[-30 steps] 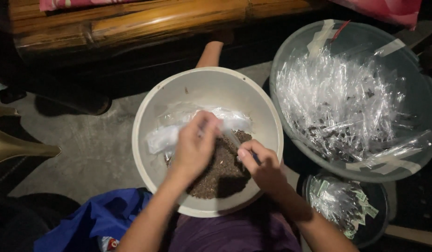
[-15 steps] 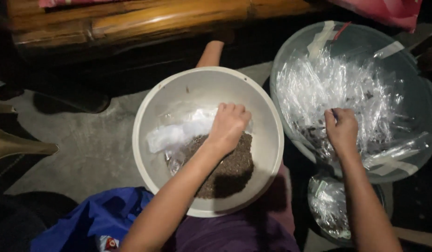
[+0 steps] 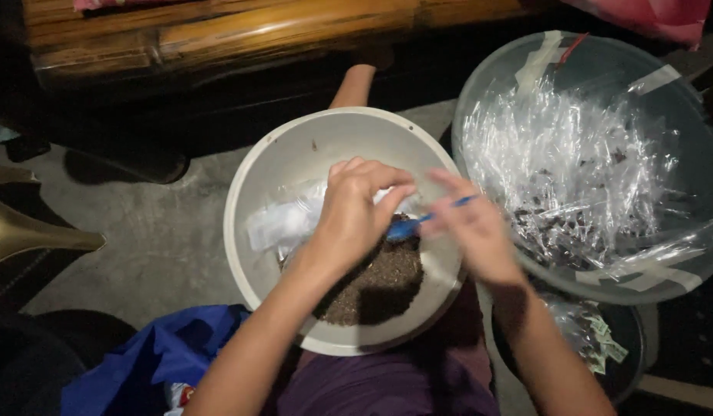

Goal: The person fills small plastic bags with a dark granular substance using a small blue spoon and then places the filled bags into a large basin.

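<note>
Both hands meet over the white bowl [image 3: 248, 231], which rests on the person's lap above the concrete floor [image 3: 141, 231]. The left hand [image 3: 356, 212] is curled, fingers closed around what looks like a small clear bag [image 3: 295, 219], though the hand hides how it is gripped. The right hand [image 3: 472, 227] is blurred; its fingers pinch the handle of a blue spoon [image 3: 406, 227], whose head points toward the left hand, just above the dark seed heap [image 3: 372, 285] in the bowl's near half.

Risks, as I judge them:
- The spoon is small and the bag's mouth is hidden by the fingers; a poor aim would drop seeds back into the bowl or over its rim onto the purple cloth [image 3: 372, 385] below.
- The bowl sits on the lap, not on a firm surface, so a push from either hand could tip it toward the floor.
- The light is dim, which makes judging the fill hard.
- The big clear basin [image 3: 680, 115] of filled bags sits close on the right; a wide swing of the right elbow could knock it or the dark tub [image 3: 634, 362] beneath.
</note>
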